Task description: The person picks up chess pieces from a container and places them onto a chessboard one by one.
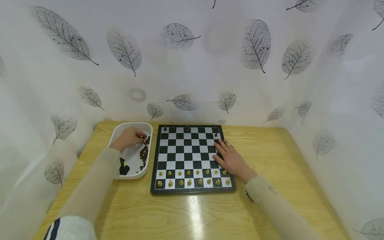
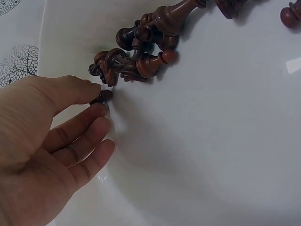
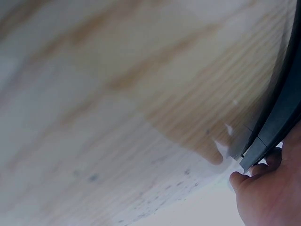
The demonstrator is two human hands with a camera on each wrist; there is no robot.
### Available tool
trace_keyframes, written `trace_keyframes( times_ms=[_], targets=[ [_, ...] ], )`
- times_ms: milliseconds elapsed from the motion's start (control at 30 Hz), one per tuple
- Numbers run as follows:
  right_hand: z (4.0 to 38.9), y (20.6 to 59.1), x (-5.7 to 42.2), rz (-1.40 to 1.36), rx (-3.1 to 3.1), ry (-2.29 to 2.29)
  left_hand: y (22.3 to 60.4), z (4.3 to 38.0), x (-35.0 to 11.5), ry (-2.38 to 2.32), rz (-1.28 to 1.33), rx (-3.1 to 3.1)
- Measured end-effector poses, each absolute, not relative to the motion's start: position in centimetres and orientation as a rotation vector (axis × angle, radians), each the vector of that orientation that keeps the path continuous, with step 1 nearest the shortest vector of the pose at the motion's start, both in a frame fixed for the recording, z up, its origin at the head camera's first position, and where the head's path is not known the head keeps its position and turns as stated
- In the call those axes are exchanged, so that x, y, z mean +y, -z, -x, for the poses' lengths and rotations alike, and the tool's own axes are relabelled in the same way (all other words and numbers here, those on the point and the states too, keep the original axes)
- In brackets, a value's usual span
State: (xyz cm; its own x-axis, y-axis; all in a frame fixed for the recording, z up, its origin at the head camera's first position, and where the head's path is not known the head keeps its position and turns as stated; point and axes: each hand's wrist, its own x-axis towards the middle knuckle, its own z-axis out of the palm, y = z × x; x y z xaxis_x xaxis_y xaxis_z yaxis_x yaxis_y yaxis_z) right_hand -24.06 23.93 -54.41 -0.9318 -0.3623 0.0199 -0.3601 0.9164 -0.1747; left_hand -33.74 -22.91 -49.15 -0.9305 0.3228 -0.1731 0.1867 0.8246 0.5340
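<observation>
Inside the white tray (image 1: pixel 130 155), my left hand (image 1: pixel 129 137) reaches to the far wall. Its thumb and index finger pinch a small dark chess piece (image 2: pixel 104 95), mostly covered by the fingertips; the other fingers are loosely bent. Beside it lies a heap of dark brown chess pieces (image 2: pixel 149 65). My right hand (image 1: pixel 233 161) lies with fingers spread over the right edge of the chessboard (image 1: pixel 192 192). Dark pieces on the far part of the board include one in the left corner (image 1: pixel 165 128), one near the middle (image 1: pixel 187 128) and one at the right (image 1: pixel 215 134).
Two rows of yellow chess pieces (image 1: pixel 189 182) stand along the board's near side. A black object with a yellow-green mark (image 1: pixel 123 167) lies in the tray's near left corner. Tray and board stand on a wooden table (image 1: pixel 255 143), with a leaf-patterned curtain (image 1: pixel 192 73) behind.
</observation>
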Motion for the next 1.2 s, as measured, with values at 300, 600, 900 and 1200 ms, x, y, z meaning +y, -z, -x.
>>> trace_keyframes(
  times_ms=[300, 600, 900, 1200],
  targets=[
    [24.25, 54.60, 24.09, 0.570, 3.057, 0.257, 49.33, 33.96, -23.00, -0.749, -0.366, 2.783],
    [24.26, 54.53, 23.96, 0.583, 3.060, 0.272, 49.36, 34.07, -23.35, -0.753, -0.368, 2.806],
    [24.43, 54.53, 23.95, 0.576, 3.066, 0.268, 49.34, 34.09, -23.60, -0.678, -0.386, 2.856],
    [24.51, 54.53, 23.95, 0.574, 3.062, 0.269, 48.83, 33.79, -23.49, -0.627, -0.352, 2.824]
  ],
)
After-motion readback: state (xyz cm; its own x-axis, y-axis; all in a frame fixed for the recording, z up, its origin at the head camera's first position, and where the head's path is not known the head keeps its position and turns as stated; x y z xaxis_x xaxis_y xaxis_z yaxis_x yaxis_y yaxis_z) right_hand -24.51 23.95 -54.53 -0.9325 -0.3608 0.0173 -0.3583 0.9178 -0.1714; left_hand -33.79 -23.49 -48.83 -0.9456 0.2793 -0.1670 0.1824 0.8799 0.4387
